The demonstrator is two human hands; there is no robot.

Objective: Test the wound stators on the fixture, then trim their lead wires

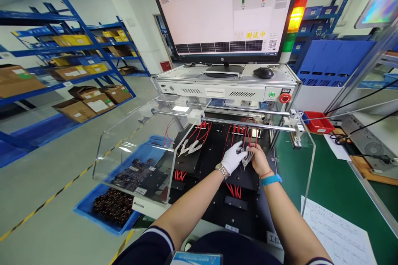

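My left hand [233, 158], in a white glove and with a metal watch at the wrist, reaches over the black test fixture. Its fingers curl in beside a bunch of metal alligator clips [247, 160] on red wires; what lies between them is hidden. Bare-fingered, my right hand [259, 160] pinches those clips from the other side, with a blue band on its wrist. A second bunch of alligator clips [192, 147] lies to the left on the black fixture plate [214, 174]. More red wires [234, 190] come out nearer to me.
A clear hinged cover [137, 149] and metal rails [248, 123] surround the fixture. At the left is a blue bin [82, 207] of small dark parts. A monitor [202, 12], lit signal tower [296, 18] and red emergency button [285, 98] stand ahead. Papers [336, 232] lie at right.
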